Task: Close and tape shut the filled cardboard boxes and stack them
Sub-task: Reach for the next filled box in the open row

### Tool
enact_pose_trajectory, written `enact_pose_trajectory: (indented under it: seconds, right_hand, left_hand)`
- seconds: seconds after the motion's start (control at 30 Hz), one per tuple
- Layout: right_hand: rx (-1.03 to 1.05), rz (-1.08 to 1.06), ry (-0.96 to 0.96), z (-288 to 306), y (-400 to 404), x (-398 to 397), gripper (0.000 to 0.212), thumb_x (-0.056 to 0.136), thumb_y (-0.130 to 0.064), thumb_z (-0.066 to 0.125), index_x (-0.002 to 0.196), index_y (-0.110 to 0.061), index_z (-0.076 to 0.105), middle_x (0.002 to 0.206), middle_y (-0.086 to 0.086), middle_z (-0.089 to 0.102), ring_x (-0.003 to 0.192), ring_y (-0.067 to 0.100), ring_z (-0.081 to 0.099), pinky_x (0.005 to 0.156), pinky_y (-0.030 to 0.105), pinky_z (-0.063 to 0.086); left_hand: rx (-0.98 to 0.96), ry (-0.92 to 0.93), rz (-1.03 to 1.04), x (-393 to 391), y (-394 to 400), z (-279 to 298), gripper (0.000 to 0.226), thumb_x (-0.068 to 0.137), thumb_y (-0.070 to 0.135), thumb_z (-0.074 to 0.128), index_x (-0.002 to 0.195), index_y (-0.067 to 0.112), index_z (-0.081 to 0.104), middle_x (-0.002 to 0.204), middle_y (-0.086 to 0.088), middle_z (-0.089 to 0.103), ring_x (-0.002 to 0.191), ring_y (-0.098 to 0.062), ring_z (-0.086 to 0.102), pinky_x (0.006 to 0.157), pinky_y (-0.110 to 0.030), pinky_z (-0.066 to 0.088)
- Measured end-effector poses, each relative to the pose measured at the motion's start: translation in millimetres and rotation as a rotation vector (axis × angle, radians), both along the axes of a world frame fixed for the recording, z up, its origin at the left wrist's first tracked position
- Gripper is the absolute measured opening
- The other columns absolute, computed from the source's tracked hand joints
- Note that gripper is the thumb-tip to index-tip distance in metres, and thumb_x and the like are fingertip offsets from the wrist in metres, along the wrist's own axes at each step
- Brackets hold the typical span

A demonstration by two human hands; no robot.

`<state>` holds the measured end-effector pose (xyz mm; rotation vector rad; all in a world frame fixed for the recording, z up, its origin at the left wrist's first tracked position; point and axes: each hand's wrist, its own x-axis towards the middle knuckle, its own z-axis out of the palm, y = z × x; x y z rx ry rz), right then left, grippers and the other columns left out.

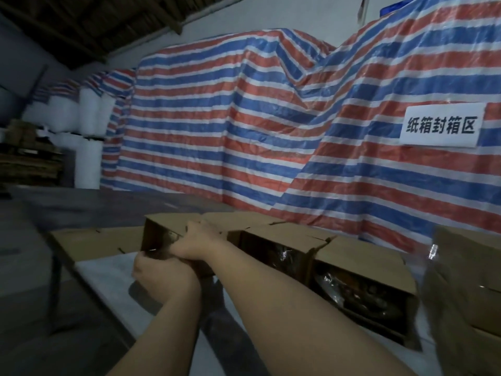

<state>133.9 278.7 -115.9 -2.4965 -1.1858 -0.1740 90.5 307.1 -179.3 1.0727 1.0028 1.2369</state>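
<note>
From the head camera, both bare arms reach forward to a small cardboard box [173, 234] at the near centre, standing on a white-covered table [108, 272]. The right hand [193, 244] curls over the box's top near edge, gripping it. The left hand [160, 272] is just below and touching it, fingers curled round the box's lower near edge; what else it may hold is too dark to tell. To the right, a row of open boxes [352, 275] shows dark, shiny contents, flaps up. Another carton [466, 289] sits at the right edge. Far behind hangs a red, white and blue striped tarp [244, 118] bearing a white sign [439, 124].
</note>
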Motion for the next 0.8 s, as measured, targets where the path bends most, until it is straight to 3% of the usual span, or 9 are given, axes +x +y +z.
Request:
enact_pose_trajectory:
  seconds: [0.07,0.17,0.3,0.37,0.47,0.6,0.7,0.8]
  right_hand:
    - [0.038,-0.046,-0.025,-2,4,-4,0.027,0.088,-0.027,0.066,0.110,-0.015,0.058,0.113,0.007,0.055,0.102,0.027,0.051,0.096,0.044,0.046]
    - [0.053,-0.077,-0.113,-3,2,-10,0.018,0.096,-0.025,0.058,0.107,-0.011,0.062,0.104,0.009,0.060,0.099,0.027,0.057,0.096,0.046,0.050]
    - [0.226,-0.069,-0.089,14,-22,-12,0.014,0.100,-0.023,0.047,0.096,-0.017,0.059,0.090,0.003,0.058,0.084,0.021,0.058,0.077,0.039,0.053]
    - [0.291,-0.063,0.005,33,-40,-8,0.015,0.101,-0.025,0.045,0.096,-0.020,0.058,0.090,0.001,0.058,0.080,0.016,0.057,0.064,0.032,0.047]
    - [0.340,-0.103,0.127,60,-74,-7,0.016,0.101,-0.023,0.046,0.090,-0.020,0.058,0.085,0.001,0.056,0.071,0.013,0.055,0.057,0.025,0.041]
    - [0.358,-0.202,0.207,89,-128,-21,0.015,0.099,-0.021,0.047,0.086,-0.018,0.053,0.080,0.001,0.053,0.069,0.014,0.053,0.055,0.024,0.039]
    - [0.411,-0.233,0.294,110,-176,-41,0.014,0.099,-0.027,0.048,0.092,-0.018,0.055,0.092,0.007,0.061,0.080,0.018,0.058,0.060,0.026,0.044]
    - [0.471,-0.273,0.342,131,-228,-70,0.017,0.100,-0.035,0.050,0.098,-0.019,0.056,0.100,0.009,0.064,0.087,0.023,0.062,0.066,0.033,0.049]
  left_hand:
    - [-0.005,-0.019,-0.012,-1,1,-2,0.038,0.092,0.007,0.057,0.129,0.004,0.053,0.131,-0.017,0.054,0.120,-0.033,0.054,0.103,-0.052,0.043]
    - [-0.008,-0.033,-0.026,-5,-2,0,0.036,0.094,0.008,0.054,0.130,0.005,0.053,0.132,-0.018,0.053,0.120,-0.033,0.053,0.104,-0.051,0.042]
    - [0.057,-0.063,-0.015,-16,-17,13,0.039,0.100,0.016,0.045,0.138,0.011,0.047,0.140,-0.013,0.047,0.123,-0.031,0.051,0.104,-0.052,0.042]
    - [0.205,-0.068,-0.016,-26,-14,19,0.040,0.097,0.018,0.046,0.138,0.015,0.045,0.139,-0.009,0.046,0.123,-0.031,0.051,0.104,-0.054,0.041]
    - [0.345,-0.084,-0.056,-45,1,34,0.046,0.095,0.021,0.048,0.140,0.022,0.039,0.143,-0.005,0.042,0.125,-0.029,0.050,0.104,-0.054,0.042]
    - [0.325,-0.164,-0.382,-69,-2,57,0.053,0.096,0.028,0.053,0.145,0.025,0.032,0.131,-0.005,0.049,0.113,-0.024,0.053,0.090,-0.043,0.047]
    - [0.360,-0.102,-0.560,-86,-25,80,0.045,0.097,0.034,0.056,0.137,0.016,0.044,0.117,-0.007,0.053,0.096,-0.019,0.053,0.077,-0.037,0.045]
    - [0.318,-0.070,-0.773,-110,-64,114,0.035,0.093,0.041,0.060,0.116,0.016,0.053,0.110,-0.008,0.055,0.104,-0.028,0.053,0.087,-0.045,0.045]
